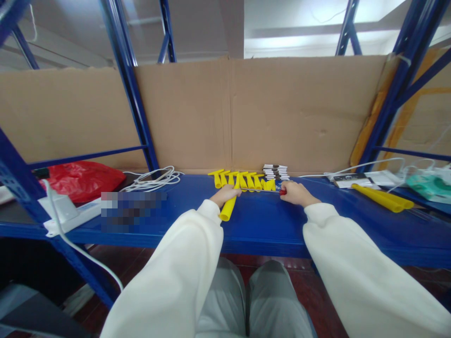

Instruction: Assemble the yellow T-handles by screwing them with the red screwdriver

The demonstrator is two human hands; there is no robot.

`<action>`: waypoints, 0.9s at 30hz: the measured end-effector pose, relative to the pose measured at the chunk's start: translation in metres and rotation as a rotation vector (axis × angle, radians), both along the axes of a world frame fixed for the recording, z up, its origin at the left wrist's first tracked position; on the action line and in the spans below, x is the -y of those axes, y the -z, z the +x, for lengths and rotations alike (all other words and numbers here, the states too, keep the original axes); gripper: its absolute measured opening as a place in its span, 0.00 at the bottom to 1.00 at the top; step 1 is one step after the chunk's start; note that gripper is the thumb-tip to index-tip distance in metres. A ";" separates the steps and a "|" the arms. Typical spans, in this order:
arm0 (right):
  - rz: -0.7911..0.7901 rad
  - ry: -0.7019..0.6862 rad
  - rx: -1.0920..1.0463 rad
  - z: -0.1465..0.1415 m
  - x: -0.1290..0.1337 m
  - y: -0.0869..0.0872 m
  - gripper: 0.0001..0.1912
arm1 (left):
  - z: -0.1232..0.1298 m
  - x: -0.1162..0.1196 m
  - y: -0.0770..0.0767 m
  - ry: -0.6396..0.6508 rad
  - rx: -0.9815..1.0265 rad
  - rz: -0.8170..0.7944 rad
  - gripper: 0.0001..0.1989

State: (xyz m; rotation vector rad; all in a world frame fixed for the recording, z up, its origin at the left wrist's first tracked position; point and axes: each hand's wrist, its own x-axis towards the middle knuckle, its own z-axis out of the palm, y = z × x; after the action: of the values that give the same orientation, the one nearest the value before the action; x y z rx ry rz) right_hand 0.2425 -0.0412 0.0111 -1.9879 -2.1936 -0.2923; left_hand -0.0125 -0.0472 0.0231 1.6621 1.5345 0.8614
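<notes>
Yellow plastic makes up the tube [229, 209] that the left hand [225, 194] grasps above the blue counter [266, 230], its open end pointing down toward the person. The right hand [297, 193] is closed around the red grip of a screwdriver [283, 192], whose thin shaft runs level to the left and reaches the upper part of the tube, just beside the left hand's fingers. Whether the tip sits in a screw is too small to tell. The step in hand looks like working the screwdriver on the tube from its side. That calls for the left hand to hold the tube firm while the right hand keeps the shaft straight and turns the grip with light pressure; a slanted shaft could slip off the rounded plastic. Just behind the hands stands a row of yellow pieces [243, 180], with a stack of black-and-white packets [275, 172] at its right end. Two loose tubes [378, 197] lie well apart, far to the right.
</notes>
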 end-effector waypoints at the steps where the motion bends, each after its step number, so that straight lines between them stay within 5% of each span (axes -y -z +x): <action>1: -0.007 0.001 -0.002 0.000 0.000 0.000 0.12 | 0.000 0.000 0.000 0.002 -0.001 0.001 0.10; 27: 0.002 0.001 -0.008 -0.002 0.001 -0.001 0.07 | 0.000 0.002 -0.001 0.009 -0.012 -0.001 0.12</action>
State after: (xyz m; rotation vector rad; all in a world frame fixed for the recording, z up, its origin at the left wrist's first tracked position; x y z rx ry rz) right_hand 0.2410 -0.0424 0.0123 -1.9854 -2.1873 -0.2853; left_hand -0.0129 -0.0496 0.0244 1.6750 1.5340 0.8469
